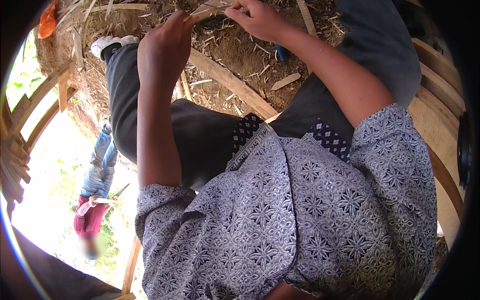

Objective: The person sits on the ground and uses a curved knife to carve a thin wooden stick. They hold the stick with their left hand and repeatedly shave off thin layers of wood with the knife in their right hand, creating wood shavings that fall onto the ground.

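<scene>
At the top edge of the head view, both hands are held up close to each other over the ground. My left hand is closed, thumb and fingers pressed on the end of a thin pale wooden strip. The strip runs across to my right hand, whose thumb and forefinger pinch near its other end. Part of the strip and the right fingertips are cut off by the picture's edge. Below the hands, a flat wooden slat lies slantwise on the ground between my legs.
Shavings and a short wood piece litter the brown soil. Curved wooden slats stand at left, and boards at right. An orange scrap lies far left. Another person holds a blade and a pale stick.
</scene>
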`<state>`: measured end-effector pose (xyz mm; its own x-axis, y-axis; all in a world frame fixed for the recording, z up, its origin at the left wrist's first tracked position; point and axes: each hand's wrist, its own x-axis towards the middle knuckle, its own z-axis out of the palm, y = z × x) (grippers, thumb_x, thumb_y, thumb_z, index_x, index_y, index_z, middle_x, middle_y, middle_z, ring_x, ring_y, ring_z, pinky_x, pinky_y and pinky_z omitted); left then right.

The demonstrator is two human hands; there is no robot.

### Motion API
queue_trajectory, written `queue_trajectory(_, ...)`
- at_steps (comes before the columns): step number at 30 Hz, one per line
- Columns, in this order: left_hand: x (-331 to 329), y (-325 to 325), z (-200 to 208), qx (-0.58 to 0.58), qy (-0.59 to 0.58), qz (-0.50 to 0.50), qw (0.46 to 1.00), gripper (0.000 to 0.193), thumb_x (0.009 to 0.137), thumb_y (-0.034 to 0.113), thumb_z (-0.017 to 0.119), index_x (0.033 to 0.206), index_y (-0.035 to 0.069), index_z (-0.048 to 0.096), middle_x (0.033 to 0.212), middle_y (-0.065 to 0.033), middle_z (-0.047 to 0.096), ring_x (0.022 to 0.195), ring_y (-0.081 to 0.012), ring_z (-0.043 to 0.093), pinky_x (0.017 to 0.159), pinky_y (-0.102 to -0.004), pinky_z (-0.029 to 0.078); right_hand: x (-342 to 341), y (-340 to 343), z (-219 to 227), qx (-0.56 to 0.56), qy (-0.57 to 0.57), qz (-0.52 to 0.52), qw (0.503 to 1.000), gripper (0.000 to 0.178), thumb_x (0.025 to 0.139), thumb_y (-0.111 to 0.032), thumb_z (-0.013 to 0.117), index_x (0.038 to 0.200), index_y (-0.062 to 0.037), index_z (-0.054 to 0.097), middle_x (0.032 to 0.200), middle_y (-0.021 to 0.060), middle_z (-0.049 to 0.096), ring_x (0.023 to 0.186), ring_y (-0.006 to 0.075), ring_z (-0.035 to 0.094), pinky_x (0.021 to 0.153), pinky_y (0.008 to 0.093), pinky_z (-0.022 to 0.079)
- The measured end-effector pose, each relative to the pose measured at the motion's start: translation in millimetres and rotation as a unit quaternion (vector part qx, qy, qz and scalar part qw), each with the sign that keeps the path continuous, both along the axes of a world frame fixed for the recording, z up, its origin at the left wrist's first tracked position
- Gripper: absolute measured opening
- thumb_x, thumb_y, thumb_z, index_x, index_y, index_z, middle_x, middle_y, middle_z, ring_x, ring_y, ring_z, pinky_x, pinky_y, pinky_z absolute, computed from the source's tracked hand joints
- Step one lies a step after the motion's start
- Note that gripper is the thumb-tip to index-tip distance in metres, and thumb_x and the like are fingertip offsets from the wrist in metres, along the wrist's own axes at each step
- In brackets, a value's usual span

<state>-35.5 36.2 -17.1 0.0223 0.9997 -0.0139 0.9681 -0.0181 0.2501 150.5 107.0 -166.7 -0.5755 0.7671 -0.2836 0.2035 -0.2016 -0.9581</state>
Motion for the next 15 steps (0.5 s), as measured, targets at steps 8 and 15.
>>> queue_trajectory(8, 6.4, -2.5, 8.6, -0.030, 0.001, -0.013, 0.999, 0.010, 0.096, 0.023, 0.064, 0.096, 0.013, 0.063, 0.077, -0.0135, 0.069, 0.069, -0.0373, 0.068, 0.057, -0.0478, 0.052, 31.4, 6.8, -36.0, -0.009, -0.172, 0.020, 0.985, 0.023, 0.096, -0.026, 0.066, 0.094, -0.0042, 0.062, 0.079, 0.0118, 0.066, 0.074, 0.0217, 0.068, 0.070, 0.0409, 0.054)
queue_trajectory(15, 0.9, -4.3, 4.8, -0.091, 0.018, 0.026, 0.995, 0.017, 0.093, 0.014, 0.065, 0.109, 0.012, 0.060, 0.082, -0.0158, 0.070, 0.079, -0.0390, 0.069, 0.065, -0.0485, 0.053, 15.1, 8.7, -5.3, 0.048, -0.107, 0.013, 0.993, 0.028, 0.098, -0.030, 0.065, 0.096, -0.0023, 0.062, 0.081, 0.0126, 0.068, 0.078, 0.0218, 0.067, 0.068, 0.0407, 0.052)
